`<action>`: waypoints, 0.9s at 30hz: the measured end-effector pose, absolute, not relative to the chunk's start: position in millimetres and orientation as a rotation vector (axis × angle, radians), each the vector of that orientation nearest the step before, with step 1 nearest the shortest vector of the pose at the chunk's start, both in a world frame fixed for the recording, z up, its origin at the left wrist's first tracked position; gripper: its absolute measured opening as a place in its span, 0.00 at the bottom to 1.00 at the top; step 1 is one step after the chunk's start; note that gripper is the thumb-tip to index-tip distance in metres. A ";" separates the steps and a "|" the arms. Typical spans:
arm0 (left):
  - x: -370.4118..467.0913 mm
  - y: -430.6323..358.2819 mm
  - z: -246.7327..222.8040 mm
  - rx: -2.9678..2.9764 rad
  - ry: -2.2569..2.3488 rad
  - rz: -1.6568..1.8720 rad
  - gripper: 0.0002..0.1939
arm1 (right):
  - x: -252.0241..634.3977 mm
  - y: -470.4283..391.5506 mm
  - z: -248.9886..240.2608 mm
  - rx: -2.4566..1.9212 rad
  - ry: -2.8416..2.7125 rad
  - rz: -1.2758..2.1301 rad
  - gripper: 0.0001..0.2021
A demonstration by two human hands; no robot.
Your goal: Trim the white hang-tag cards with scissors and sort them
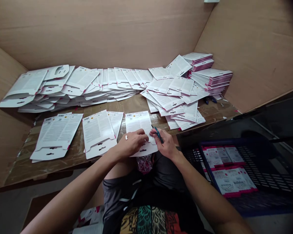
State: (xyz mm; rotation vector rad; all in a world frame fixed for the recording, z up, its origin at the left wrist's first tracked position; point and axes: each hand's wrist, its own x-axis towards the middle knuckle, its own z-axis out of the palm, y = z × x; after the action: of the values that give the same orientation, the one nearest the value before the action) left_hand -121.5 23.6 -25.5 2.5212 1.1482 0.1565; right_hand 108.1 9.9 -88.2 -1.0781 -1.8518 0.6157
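Observation:
A white cardboard envelope (138,122), printed with small text and a barcode, lies at the table's front edge in front of me. Its flap end, with a hang hole, points towards me. My left hand (133,143) rests on it, fingers curled together at the flap; the fingertips are partly hidden. A small white bit sits on the back of that hand. In my right hand (166,143) is a small teal-handled tool (158,135), its dark tip pointing up and left over the envelope's right edge. The tool's exact kind is unclear.
More envelopes lie to the left (57,133) and nearer (97,133). A long heap (83,78) lines the back, with a loose pile (175,97) and neat stacks (210,78) to the right. A blue basket (234,141) holding packets stands lower right. Wooden panels (100,32) enclose the table.

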 end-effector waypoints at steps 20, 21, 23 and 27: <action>-122.0 -22.0 28.8 2.371 0.716 -0.171 0.08 | 101.2 8.5 -102.9 -1.069 -1.937 0.349 0.13; -129.4 -37.1 34.5 2.251 0.513 -0.167 0.07 | 100.1 8.6 -103.3 -1.078 -1.961 0.335 0.14; -143.1 -60.7 34.9 2.112 0.441 -0.073 0.03 | 98.1 9.7 -103.0 -1.100 -2.009 0.304 0.15; -158.0 -58.8 -6.6 2.337 1.136 0.414 0.12 | 100.4 10.7 -96.6 -1.060 -2.068 0.297 0.14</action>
State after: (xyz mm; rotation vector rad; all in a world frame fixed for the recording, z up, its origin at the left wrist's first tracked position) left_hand -158.0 -58.8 -6.6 2.3366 1.1360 0.4143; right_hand 100.4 10.7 -96.6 -1.0599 -2.0677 0.2972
